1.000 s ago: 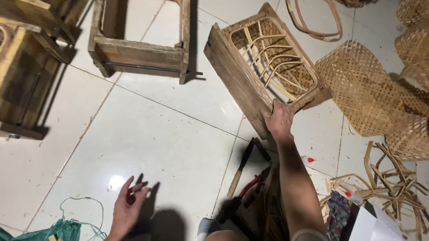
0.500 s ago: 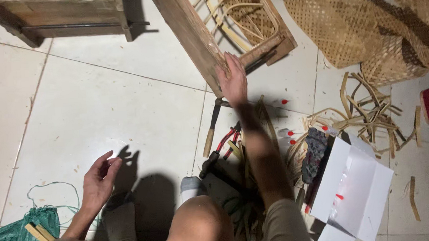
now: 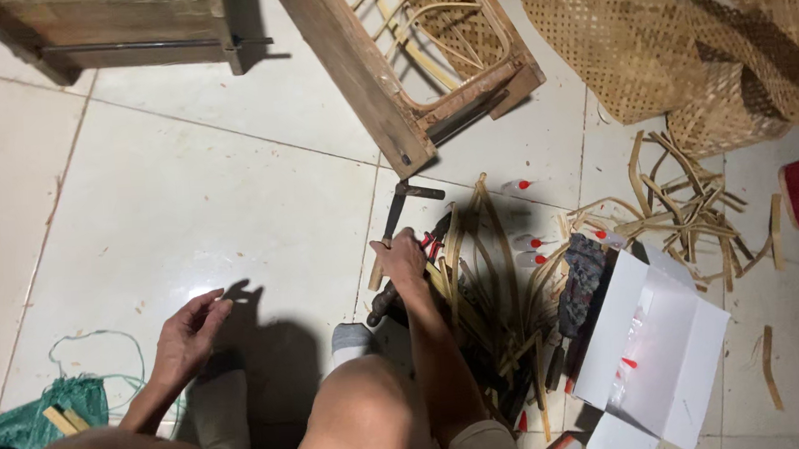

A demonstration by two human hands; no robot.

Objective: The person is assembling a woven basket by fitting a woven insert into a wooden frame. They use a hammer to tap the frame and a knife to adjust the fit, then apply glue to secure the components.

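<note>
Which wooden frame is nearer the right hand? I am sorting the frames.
The tilted wooden frame with curved rattan inside lies nearer the right hand; the plain wooden frame sits far off at upper left.

Dim overhead light, hard shadows.

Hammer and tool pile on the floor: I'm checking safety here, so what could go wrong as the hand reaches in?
The right hand reaches among crowded tools beside the hammer; fingers could get nicked. Loose rattan strips arch over the pile and may snag or spring. The left hand hovers free, so nothing steadies the pile.
</note>
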